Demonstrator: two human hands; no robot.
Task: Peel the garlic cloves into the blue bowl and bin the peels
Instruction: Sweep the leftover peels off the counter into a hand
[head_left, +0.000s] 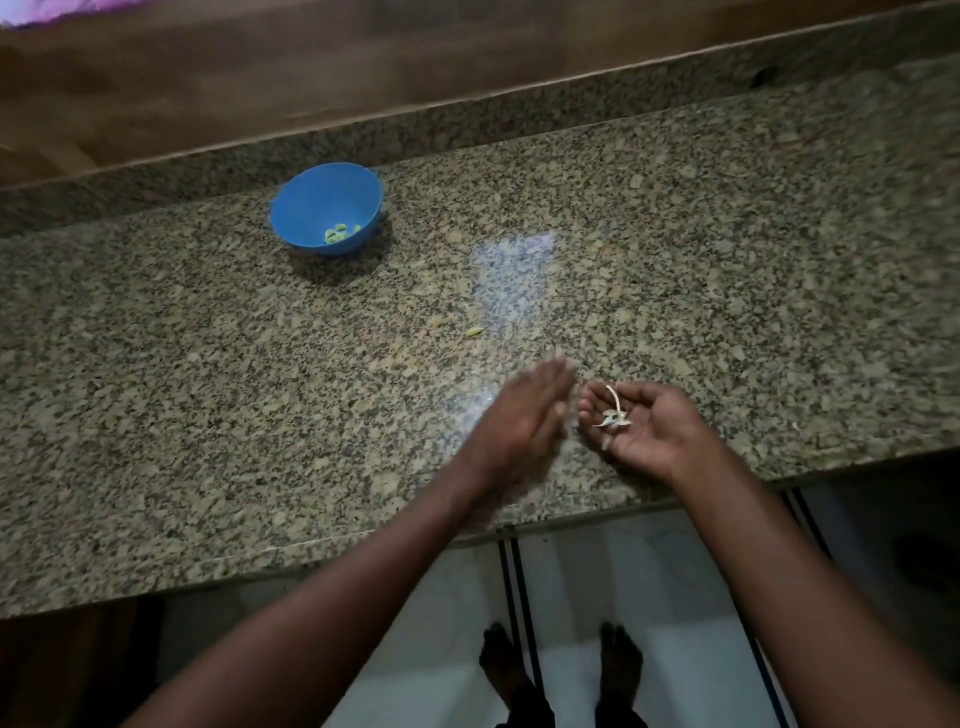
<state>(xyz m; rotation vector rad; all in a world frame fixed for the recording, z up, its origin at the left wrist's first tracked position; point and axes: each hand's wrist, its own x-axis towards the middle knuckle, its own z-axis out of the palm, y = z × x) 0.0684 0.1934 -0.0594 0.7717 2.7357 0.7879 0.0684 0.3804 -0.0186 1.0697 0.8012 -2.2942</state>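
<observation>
- The blue bowl (327, 208) sits on the granite counter (675, 234), toward the back and left, well apart from both hands.
- A few peeled garlic cloves (340, 234) lie at the bottom of the bowl.
- The right hand (644, 423) is cupped palm up near the counter's front edge, fingers loosely curled around a small heap of pale garlic peels (613, 413).
- The left hand (519, 415) is flat and blurred just beside the right, fingers straight and together, gripping nothing.
- One small yellowish scrap (474, 331) lies on the counter between the hands and the bowl.
</observation>
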